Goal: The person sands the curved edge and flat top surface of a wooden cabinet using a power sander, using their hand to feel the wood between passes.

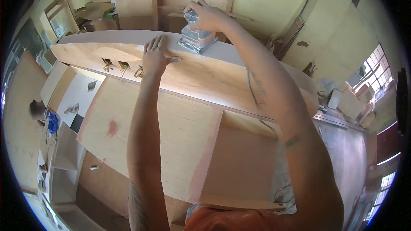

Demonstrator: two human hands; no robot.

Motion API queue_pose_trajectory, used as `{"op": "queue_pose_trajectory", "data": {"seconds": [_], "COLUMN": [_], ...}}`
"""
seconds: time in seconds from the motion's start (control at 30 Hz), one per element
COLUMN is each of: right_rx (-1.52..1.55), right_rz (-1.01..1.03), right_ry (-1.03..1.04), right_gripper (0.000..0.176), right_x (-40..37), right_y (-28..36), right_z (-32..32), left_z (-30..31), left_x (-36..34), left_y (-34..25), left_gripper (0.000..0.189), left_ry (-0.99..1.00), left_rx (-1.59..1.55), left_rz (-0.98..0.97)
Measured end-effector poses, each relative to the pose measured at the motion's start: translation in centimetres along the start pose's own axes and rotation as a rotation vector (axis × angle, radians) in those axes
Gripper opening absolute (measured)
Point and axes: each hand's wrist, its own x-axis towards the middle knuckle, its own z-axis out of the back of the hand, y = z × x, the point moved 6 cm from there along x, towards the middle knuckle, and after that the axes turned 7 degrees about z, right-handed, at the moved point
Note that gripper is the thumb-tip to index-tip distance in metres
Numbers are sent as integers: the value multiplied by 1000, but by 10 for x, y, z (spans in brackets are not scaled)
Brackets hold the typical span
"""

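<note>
My right hand (207, 16) is wrapped round the top of a dusty electric sander (197, 36), whose base rests on the pale top surface of a long curved wooden panel (214, 70). To its left, my left hand (157, 54) lies with fingers spread over the panel's top edge, thumb out to the side, holding nothing. A grey cord (252, 87) hangs down the panel's front, behind my right forearm. Bunches of wires (124, 66) poke out of small square cutouts left of my left hand.
Below the panel is a plywood surface (171, 119) beside an open compartment (242, 162). White shelving (66, 162) and a person (37, 109) are at the left. Boards (135, 2) lean on the back wall. Windows (376, 72) are at the right.
</note>
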Motion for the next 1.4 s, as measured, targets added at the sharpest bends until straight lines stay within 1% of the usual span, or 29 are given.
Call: {"op": "queue_pose_trajectory", "data": {"seconds": [0.07, 0.1, 0.17, 0.23, 0.27, 0.33, 0.37, 0.4, 0.47, 0.5, 0.53, 0.6, 0.63, 0.67, 0.73, 0.77, 0.8, 0.83, 0.9, 0.93, 1.0, 1.07, 1.13, 1.17, 1.2, 1.23, 1.27, 1.37, 1.4], "right_rx": [33, 67, 77, 83, 94, 95, 112, 128, 82, 40, 37, -3, -5, -33, -64, -68, -74, -76, -189, -195, -317, -330, -336, -337, -337, -339, -297, -232, -215], "right_rz": [1, 4, -17, -47, -84, -153, -207, -253, -291, -320, -327, -458, -462, -500, -524, -572, -616, -600, -782, -770, -829, -796, -766, -714, -663, -662, -658, -618, -595], "right_ry": [-17, -32, -24, -20, -17, -23, -31, -37, -49, -58, -51, -30, -27, -63, -95, -119, -141, -133, -75, -68, -43, -11, 26, -2, -33, -35, -28, -12, -7], "right_gripper": [70, 68, 67, 66, 65, 64, 63, 63, 65, 67, 67, 67, 67, 66, 65, 67, 69, 69, 73, 73, 78, 80, 82, 82, 82, 82, 81, 79, 78], "right_x": [-23, -38, -66, -95, -112, -151, -170, -186, -218, -233, -247, -277, -291, -306, -331, -345, -354, -358, -364, -357, -345, -316, -281, -261, -243, -225, -206, -153, -137], "right_y": [-6, -12, -33, -50, -59, -79, -88, -97, -119, -129, -130, -137, -139, -144, -156, -163, -172, -177, -195, -195, -192, -183, -171, -163, -154, -143, -133, -100, -91], "right_z": [8, 14, 20, 31, 36, 47, 52, 58, 65, 69, 76, 88, 92, 97, 106, 110, 113, 111, 110, 109, 107, 101, 88, 81, 76, 72, 67, 56, 48], "left_z": [1, -3, -2, 2, 6, 1, 0, -6, -18, -20, -25, -28, -28, -25, -20, -17, -15, -14, -12, -14, -19, -14, -8, -6, -6, -5, -8, -14, -10], "left_x": [1, 1, 0, -5, -7, -14, -18, -20, -33, -38, -45, -57, -65, -76, -82, -85, -87, -82, -69, -64, -49, -39, -31, -31, -28, -23, -22, -29, -31], "left_y": [2, 5, -2, -13, -22, -43, -59, -74, -113, -136, -159, -208, -231, -252, -268, -271, -271, -261, -222, -199, -140, -89, -44, -31, -16, -6, -4, -5, -9], "left_gripper": [102, 102, 103, 105, 105, 105, 101, 101, 96, 92, 92, 91, 91, 87, 83, 79, 76, 76, 77, 77, 79, 81, 81, 81, 81, 81, 81, 82, 81], "left_ry": [10, 47, 84, 222, 225, 338, 326, 325, 231, 197, 202, 141, 143, 107, 65, 57, 46, 90, 83, 87, 82, 79, 140, 145, 144, 137, 133, -13, -20], "left_rx": [-14, 7, 18, 213, 201, 218, 187, 179, -16, -45, -54, -107, -111, -137, -160, -211, -263, -302, -285, -271, -197, -47, 58, 56, 73, 91, 92, 43, 59], "left_rz": [8, 20, 21, 59, 39, -5, -48, -59, -253, -287, -288, -308, -309, -320, -318, -360, -395, -433, -386, -361, -236, -99, 64, 67, 116, 165, 168, 118, 125]}}
